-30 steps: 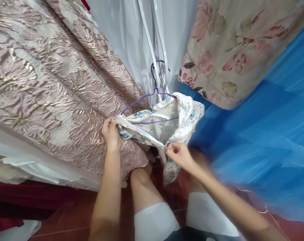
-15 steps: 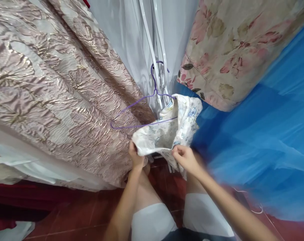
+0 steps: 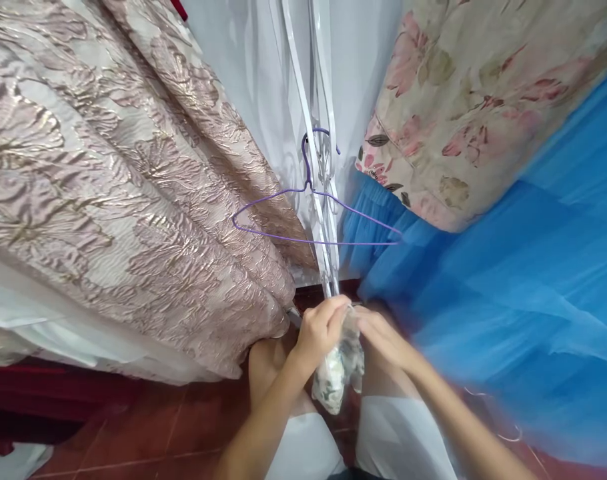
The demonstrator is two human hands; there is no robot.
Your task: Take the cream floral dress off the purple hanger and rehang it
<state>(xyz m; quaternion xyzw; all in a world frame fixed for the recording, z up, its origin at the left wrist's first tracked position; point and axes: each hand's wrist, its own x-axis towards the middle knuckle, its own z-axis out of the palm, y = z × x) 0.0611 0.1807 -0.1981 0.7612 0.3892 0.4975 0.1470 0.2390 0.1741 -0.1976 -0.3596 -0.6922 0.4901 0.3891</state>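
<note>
A small white garment with a blue-green floral print point(image 3: 332, 383) hangs bunched between my hands, in front of my knees. My left hand point(image 3: 319, 333) is closed around its upper part from the left. From the other side, my right hand point(image 3: 382, 335) meets the cloth with fingers pressed together; its fingertips are partly hidden and slightly blurred. Just beyond my hands, a purple hanger point(image 3: 311, 187) hangs bare by its hook from a white hanging strap point(image 3: 328, 257).
Pink and gold brocade fabric point(image 3: 148, 180) hangs along the left. To the right are a cream floral cloth point(image 3: 463, 120) and blue tulle point(image 3: 528, 287). White fabric point(image 3: 233, 53) hangs behind the strap. Red floor tiles point(image 3: 148, 427) show below.
The floral garment has come off the purple hanger and down toward my knees. My hands have moved closer together, gathering the cloth. The hanger now hangs nearly level.
</note>
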